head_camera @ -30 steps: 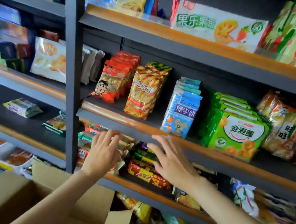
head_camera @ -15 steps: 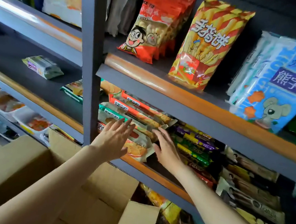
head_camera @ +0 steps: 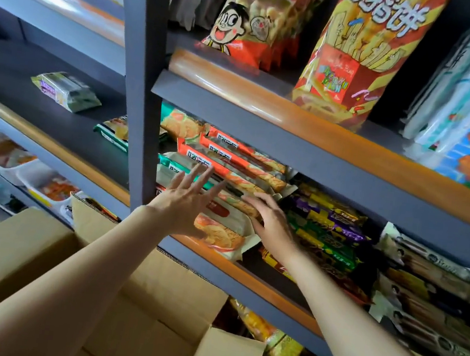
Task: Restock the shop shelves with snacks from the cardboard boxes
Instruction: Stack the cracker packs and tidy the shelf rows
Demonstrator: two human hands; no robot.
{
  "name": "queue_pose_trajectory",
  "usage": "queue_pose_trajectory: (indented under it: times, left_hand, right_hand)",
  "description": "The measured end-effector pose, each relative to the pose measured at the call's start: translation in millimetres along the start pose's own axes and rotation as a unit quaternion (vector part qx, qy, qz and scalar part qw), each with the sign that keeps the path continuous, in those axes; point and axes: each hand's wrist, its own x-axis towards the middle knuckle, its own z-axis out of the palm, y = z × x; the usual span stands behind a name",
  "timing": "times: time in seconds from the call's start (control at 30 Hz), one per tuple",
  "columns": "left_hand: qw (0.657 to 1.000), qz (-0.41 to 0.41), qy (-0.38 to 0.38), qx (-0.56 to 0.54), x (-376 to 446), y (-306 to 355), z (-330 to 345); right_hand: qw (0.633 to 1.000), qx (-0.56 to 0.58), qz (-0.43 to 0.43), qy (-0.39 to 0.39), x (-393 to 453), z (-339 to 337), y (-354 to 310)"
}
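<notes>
A stack of flat cracker packets (head_camera: 238,169), orange and green with a picture of crackers, lies on the middle shelf (head_camera: 269,293) just right of the grey upright post. My left hand (head_camera: 187,201) hovers or rests over the stack's front left with fingers spread straight. My right hand (head_camera: 271,223) lies flat against the stack's right end, fingers straight, touching the packets. Neither hand grips anything. An open cardboard box (head_camera: 169,303) stands below my forearms; the part of its inside that shows is bare.
The grey upright post (head_camera: 140,81) stands left of my left hand. Dark purple and green snack bars (head_camera: 326,222) lie right of the stack, brown packets (head_camera: 429,281) further right. Upright snack bags (head_camera: 362,45) fill the shelf above. Two loose packets (head_camera: 66,91) lie on the left shelf.
The view has closed in on the middle shelf. My hands moved from the shelf's front edge onto the cracker stack, and the left hand's fingers have spread wider.
</notes>
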Motion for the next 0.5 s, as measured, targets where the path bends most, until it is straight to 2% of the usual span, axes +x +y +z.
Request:
queue_pose_trajectory:
  times: [0.13, 0.3, 0.43, 0.5]
  left_hand:
    - [0.999, -0.019, -0.034, -0.006, 6, -7, 5]
    - [1.000, -0.011, 0.001, -0.024, 7, -4, 11]
    - [0.999, 0.004, 0.019, -0.037, 7, -4, 15]
    - [1.000, 0.006, 0.005, -0.018, 6, -6, 15]
  right_hand:
    - [0.999, -0.006, -0.024, 0.046, 2, 10, 5]
    - [0.995, -0.021, -0.060, 0.081, -2, 6, 9]
    - [0.997, -0.014, -0.040, 0.058, -5, -5, 11]
    - [0.999, -0.022, -0.022, -0.010, -1, -14, 10]
